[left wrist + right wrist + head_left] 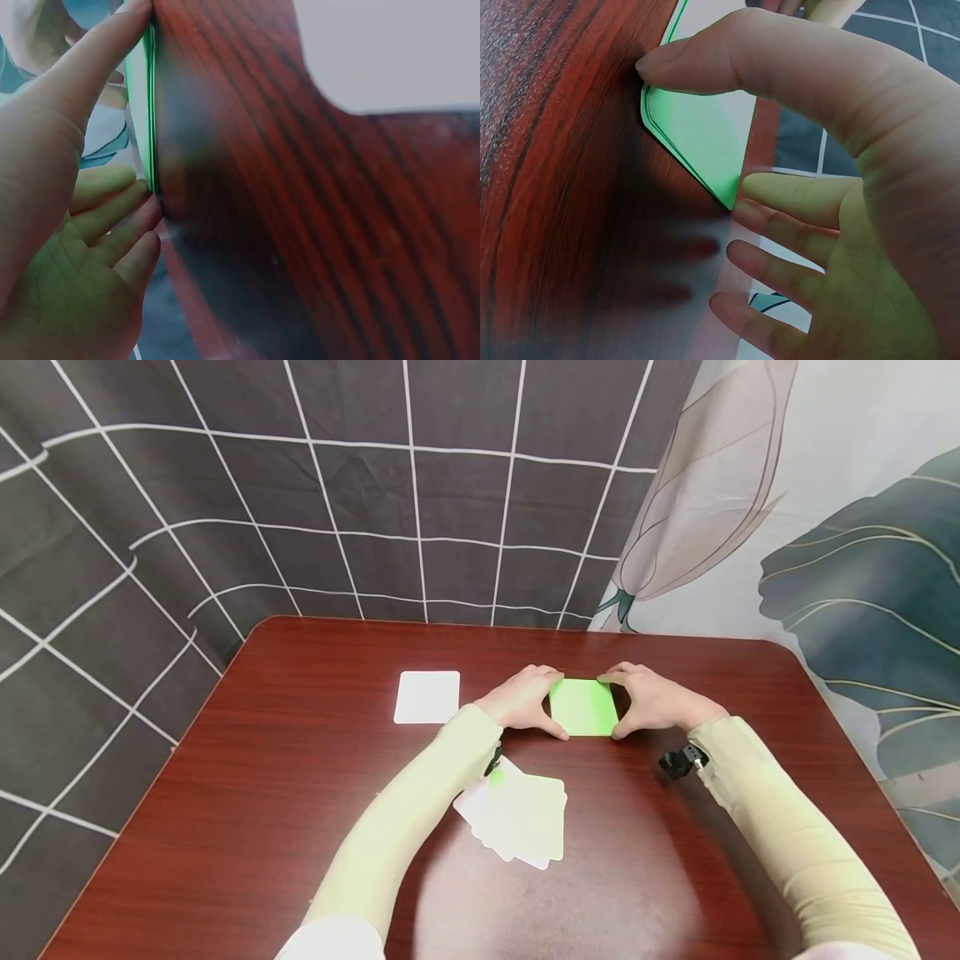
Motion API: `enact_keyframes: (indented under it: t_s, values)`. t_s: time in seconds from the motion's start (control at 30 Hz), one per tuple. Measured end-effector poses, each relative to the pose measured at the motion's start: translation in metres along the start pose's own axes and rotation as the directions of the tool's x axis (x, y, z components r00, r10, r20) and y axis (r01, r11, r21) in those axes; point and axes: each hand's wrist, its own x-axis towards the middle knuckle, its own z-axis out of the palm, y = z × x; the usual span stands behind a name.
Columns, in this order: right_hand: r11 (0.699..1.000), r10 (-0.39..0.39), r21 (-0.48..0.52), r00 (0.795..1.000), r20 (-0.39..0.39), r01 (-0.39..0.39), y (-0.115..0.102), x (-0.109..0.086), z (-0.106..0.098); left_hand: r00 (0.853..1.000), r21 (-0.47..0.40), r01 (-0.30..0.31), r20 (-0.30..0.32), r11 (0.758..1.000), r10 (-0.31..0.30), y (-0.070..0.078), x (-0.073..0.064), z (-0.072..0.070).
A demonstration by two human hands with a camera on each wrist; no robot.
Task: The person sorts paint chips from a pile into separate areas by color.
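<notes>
Since the pale yellow left sleeve (407, 818) crosses in front of the fan of overlapping whitish-green square cards (528, 818), I can't make out its whole upper edge. My left wrist view cuts off the single white square card (426, 697). Directly between the left hand (523, 700) and the right hand (658, 700) is the squared stack of bright green, round-cornered cards (583, 708); whether it rests on or just above the reddish-brown, wood-grained worktop (300, 735) I cannot tell. Each hand grips one side of it, thumb at the near corner, index finger at the far one.
</notes>
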Motion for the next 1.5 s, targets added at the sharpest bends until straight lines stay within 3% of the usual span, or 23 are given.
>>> enact_keyframes:
  t_s: [0.13, 0.37, 0.57, 0.77, 0.93, 1.1, 1.27, 1.5]
  values:
    - [0.999, 0.004, 0.036, 0.999, -0.034, -0.003, -0.001, -0.003, -0.001, 0.999, -0.069, 0.005, -0.042, 0.998, -0.008, -0.001, -0.003, -0.003]
    - [0.999, 0.004, 0.054, 0.985, -0.172, 0.005, -0.015, -0.015, -0.006, 0.991, -0.081, -0.014, -0.137, 0.997, 0.003, 0.004, -0.022, -0.023]
    - [0.999, -0.036, 0.018, 0.963, -0.269, 0.043, -0.042, -0.029, -0.005, 0.979, -0.088, -0.060, -0.199, 0.994, 0.041, 0.007, -0.051, -0.037]
    - [0.995, -0.095, -0.013, 0.947, -0.308, 0.096, -0.073, -0.045, 0.007, 0.968, -0.110, -0.086, -0.243, 0.990, 0.057, 0.006, -0.093, -0.038]
    - [0.992, -0.124, -0.046, 0.952, -0.279, 0.116, -0.096, -0.058, 0.021, 0.974, -0.101, -0.088, -0.219, 0.991, 0.064, 0.009, -0.123, -0.031]
    - [0.983, -0.180, -0.082, 0.949, -0.259, 0.164, -0.114, -0.066, 0.035, 0.986, -0.051, -0.102, -0.140, 0.994, 0.094, 0.015, -0.143, -0.014]
    - [0.974, -0.224, -0.082, 0.949, -0.223, 0.211, -0.124, -0.072, 0.053, 0.988, -0.017, -0.134, -0.075, 0.991, 0.133, 0.020, -0.156, 0.002]
    - [0.965, -0.260, -0.067, 0.953, -0.155, 0.253, -0.128, -0.075, 0.078, 0.991, -0.065, -0.134, -0.020, 0.989, 0.133, 0.024, -0.165, 0.012]
